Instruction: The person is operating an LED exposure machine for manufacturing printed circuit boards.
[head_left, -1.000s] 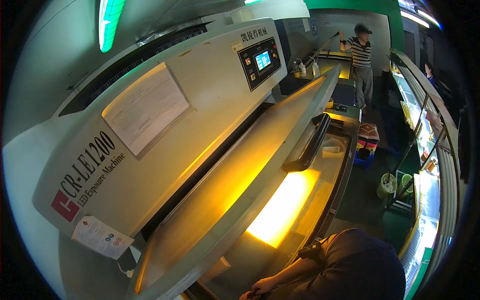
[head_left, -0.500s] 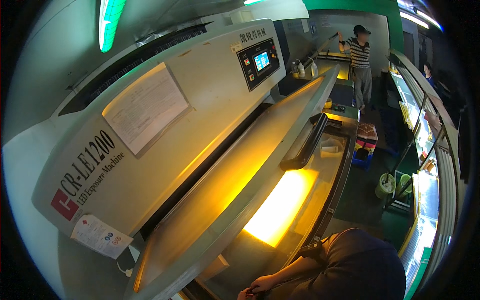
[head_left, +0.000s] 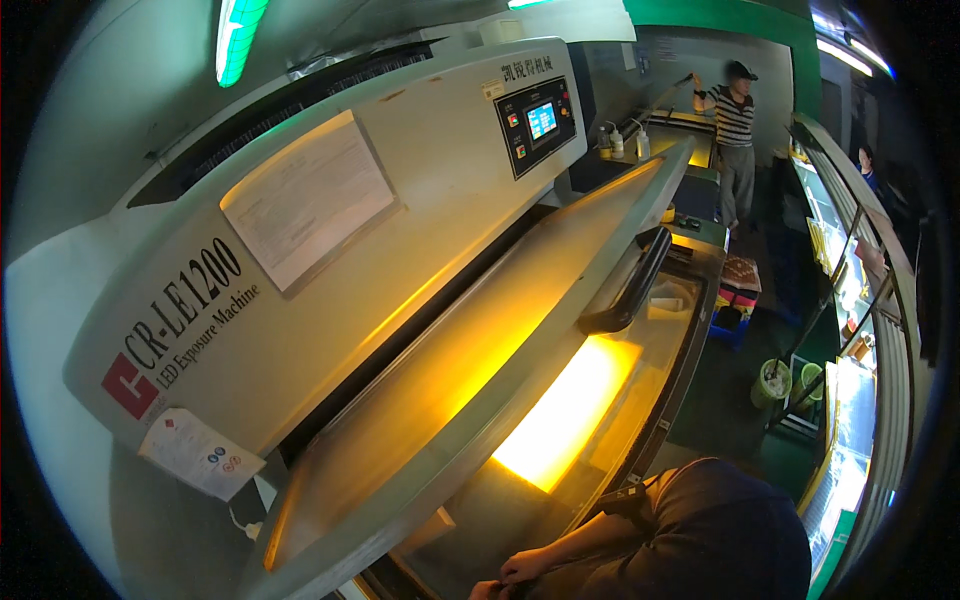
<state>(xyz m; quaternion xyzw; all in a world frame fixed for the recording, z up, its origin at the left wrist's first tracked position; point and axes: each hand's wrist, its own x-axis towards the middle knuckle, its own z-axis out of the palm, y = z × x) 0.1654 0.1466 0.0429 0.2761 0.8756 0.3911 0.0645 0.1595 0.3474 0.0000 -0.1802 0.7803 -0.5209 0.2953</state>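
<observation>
At the lower edge, my right hand (head_left: 524, 566) is closed, its fingers curled in against my left hand. Only a small part of my left hand (head_left: 487, 590) shows; the edge of the picture cuts it off, and its fingers are hidden. Whatever might be between the hands is too small and dark to make out. Both are over the near end of a glass-topped bed, close to a brightly lit yellow panel (head_left: 570, 410). Above that bed, the long raised lid (head_left: 440, 370) of an exposure machine slants across, with a black handle (head_left: 632, 285) on its edge.
The pale machine housing (head_left: 330, 270) carries a control screen (head_left: 542, 121) and taped papers (head_left: 308, 200). Farther back, a person (head_left: 735, 130) in a striped shirt stands by another machine. Buckets (head_left: 771, 382) and lit shelves (head_left: 850, 420) line the right. Bottles (head_left: 616, 142) stand behind the lid.
The view has shifted slightly, so the machine sits a little farther right. My hands stay close together at the lower edge. The far person's head has turned.
</observation>
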